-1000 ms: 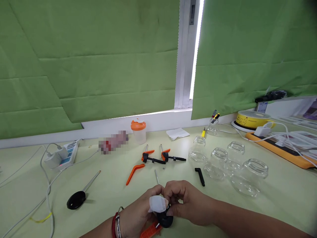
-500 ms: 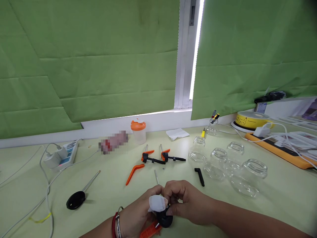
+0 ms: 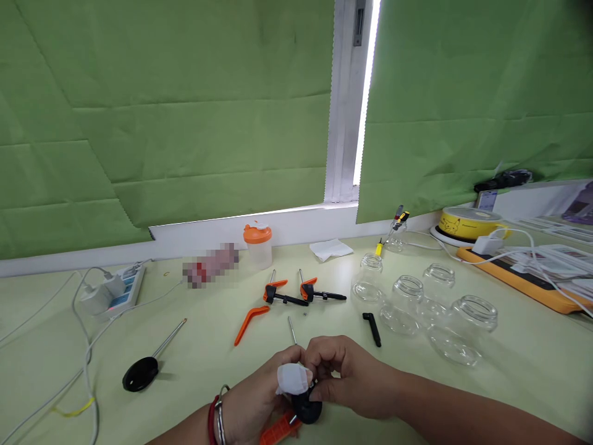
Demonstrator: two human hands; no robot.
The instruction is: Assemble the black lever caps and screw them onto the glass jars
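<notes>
Orange piece (image 3: 277, 428) just under left hand (image 3: 250, 402). Left hand curled shut round black part (image 3: 306, 410), grip partly hidden. Right hand (image 3: 345, 377) pinching same black part, thumb on it. Looks like fine two-handed fiddling; next move calls for steady left hold, small right-finger motion. Metal rod (image 3: 292, 330) just beyond hands; clamps (image 3: 269, 293) farther out.

The left forearm (image 3: 185, 431) enters from the bottom edge, the right forearm (image 3: 440, 398) from the lower right, angled toward each other. The left hand (image 3: 254, 398) is curled in a grip. The right hand (image 3: 357, 376) touches it, fingers bent, its thumb pointing inward toward the left hand.
</notes>
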